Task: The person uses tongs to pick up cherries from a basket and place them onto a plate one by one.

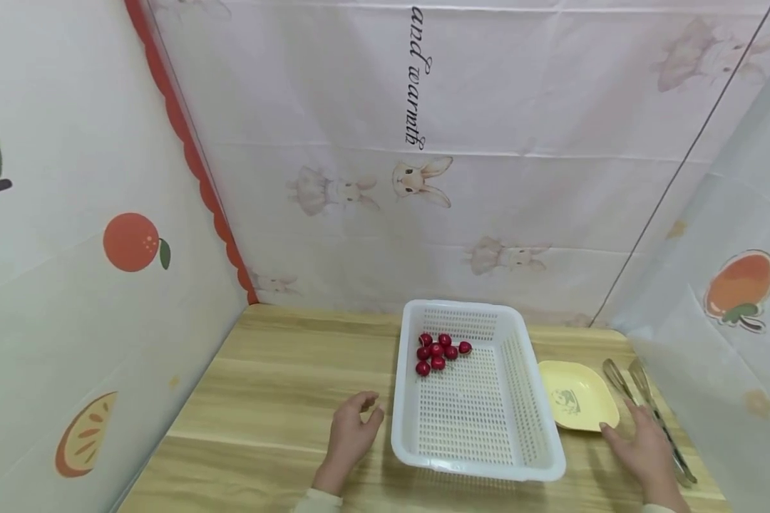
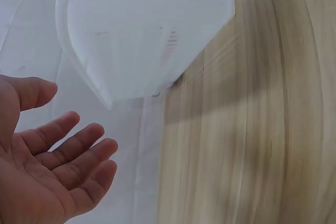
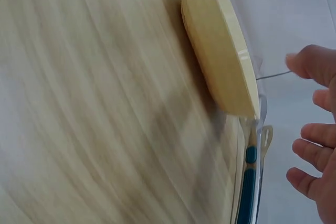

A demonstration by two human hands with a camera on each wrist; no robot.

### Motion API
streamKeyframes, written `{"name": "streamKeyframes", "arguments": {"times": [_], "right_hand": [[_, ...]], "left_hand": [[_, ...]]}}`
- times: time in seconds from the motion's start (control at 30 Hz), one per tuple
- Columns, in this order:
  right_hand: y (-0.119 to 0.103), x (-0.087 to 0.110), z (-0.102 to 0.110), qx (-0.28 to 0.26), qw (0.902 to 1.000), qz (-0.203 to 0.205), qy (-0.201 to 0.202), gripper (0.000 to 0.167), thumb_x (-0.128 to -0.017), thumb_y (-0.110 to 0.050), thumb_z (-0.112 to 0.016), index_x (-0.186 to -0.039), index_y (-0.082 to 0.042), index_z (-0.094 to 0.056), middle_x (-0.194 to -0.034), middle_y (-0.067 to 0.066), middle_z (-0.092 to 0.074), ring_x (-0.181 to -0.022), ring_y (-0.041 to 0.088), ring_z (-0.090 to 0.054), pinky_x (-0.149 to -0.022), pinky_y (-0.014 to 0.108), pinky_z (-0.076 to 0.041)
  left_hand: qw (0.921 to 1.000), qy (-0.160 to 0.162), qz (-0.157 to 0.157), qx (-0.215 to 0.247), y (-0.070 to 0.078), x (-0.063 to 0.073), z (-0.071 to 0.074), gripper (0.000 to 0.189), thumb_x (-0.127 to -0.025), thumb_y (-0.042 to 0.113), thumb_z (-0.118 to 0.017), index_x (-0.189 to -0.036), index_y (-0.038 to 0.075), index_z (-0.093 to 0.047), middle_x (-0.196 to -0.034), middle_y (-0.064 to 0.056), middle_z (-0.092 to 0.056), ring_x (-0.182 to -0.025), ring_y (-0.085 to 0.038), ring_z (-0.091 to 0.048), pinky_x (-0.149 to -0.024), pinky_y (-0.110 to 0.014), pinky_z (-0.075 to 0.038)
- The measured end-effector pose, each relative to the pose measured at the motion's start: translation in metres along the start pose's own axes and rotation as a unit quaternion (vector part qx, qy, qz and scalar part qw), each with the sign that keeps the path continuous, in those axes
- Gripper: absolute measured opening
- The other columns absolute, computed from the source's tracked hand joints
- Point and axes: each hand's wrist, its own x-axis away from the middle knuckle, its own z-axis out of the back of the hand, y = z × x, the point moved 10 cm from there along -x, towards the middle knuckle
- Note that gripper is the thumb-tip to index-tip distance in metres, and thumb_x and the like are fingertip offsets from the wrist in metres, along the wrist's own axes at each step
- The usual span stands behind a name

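A white perforated plastic basket (image 1: 465, 427) stands on the wooden table, and several red cherries (image 1: 438, 350) lie grouped in its far left part. My left hand (image 1: 351, 434) hovers left of the basket, fingers relaxed and spread; the left wrist view shows the bare palm (image 2: 44, 177) beside the basket wall. On the right, a yellow square plate (image 1: 580, 392) with a panda print rests beside the basket. My right hand (image 1: 644, 449) is over the table near the plate's front right corner, overlapping the long utensils in the head view. Nothing is between its loosely bent fingers (image 3: 315, 153).
Two long utensils (image 1: 642, 381) lie along the right side of the table; one shows a blue handle (image 3: 247, 192) in the right wrist view. Printed cloth walls (image 1: 359, 235) enclose the wooden table (image 1: 282, 377) at the back and both sides.
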Motion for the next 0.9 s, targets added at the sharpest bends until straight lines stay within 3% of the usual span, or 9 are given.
{"name": "streamKeyframes", "arguments": {"times": [0.13,0.33,0.5,0.7,0.9], "right_hand": [[0.012,0.001,0.008,0.000,0.9997,-0.007,0.021,0.076,-0.087,-0.034,-0.060,-0.135,0.014,-0.027,-0.132,0.043,-0.025,-0.115,0.062,-0.024,-0.087,0.073,-0.021],[0.036,0.002,0.017,0.006,0.9988,-0.039,0.030,0.077,-0.087,-0.034,-0.059,-0.137,0.012,-0.024,-0.133,0.044,-0.020,-0.117,0.062,-0.020,-0.087,0.073,-0.019],[0.047,0.003,0.023,0.010,0.9981,-0.034,0.051,0.077,-0.084,-0.034,-0.063,-0.132,0.016,-0.029,-0.127,0.043,-0.028,-0.112,0.059,-0.028,-0.087,0.069,-0.025],[0.065,0.006,0.020,0.044,0.9959,-0.075,0.023,0.081,-0.083,-0.034,-0.064,-0.132,0.018,-0.026,-0.119,0.041,-0.031,-0.103,0.058,-0.035,-0.081,0.069,-0.032],[0.090,0.004,0.014,0.045,0.9903,-0.132,-0.006,0.094,-0.082,-0.041,-0.064,-0.137,0.016,-0.014,-0.121,0.043,-0.027,-0.108,0.059,-0.031,-0.084,0.069,-0.031]], "left_hand": [[0.9997,-0.004,0.013,0.022,0.001,-0.001,-0.006,0.023,-0.085,0.015,-0.065,-0.104,0.002,-0.065,-0.097,-0.011,-0.065,-0.089,-0.028,-0.061,-0.073,-0.041,-0.052],[0.9954,-0.034,0.033,0.084,0.003,-0.003,-0.017,0.025,-0.086,0.014,-0.063,-0.104,-0.004,-0.063,-0.089,-0.004,-0.063,-0.082,-0.018,-0.060,-0.069,-0.024,-0.051],[0.9917,-0.047,0.039,0.113,0.007,-0.003,-0.023,0.036,-0.087,0.020,-0.062,-0.110,-0.008,-0.059,-0.082,-0.003,-0.059,-0.074,-0.014,-0.059,-0.063,-0.021,-0.051],[0.9902,-0.045,0.066,0.115,0.005,0.003,-0.029,0.055,-0.085,0.029,-0.065,-0.121,-0.010,-0.050,-0.077,-0.001,-0.059,-0.066,-0.012,-0.057,-0.056,-0.024,-0.050],[0.9848,-0.039,0.098,0.138,0.003,0.003,-0.030,0.057,-0.083,0.025,-0.068,-0.122,-0.011,-0.048,-0.075,-0.003,-0.058,-0.060,-0.013,-0.055,-0.050,-0.025,-0.049]]}}
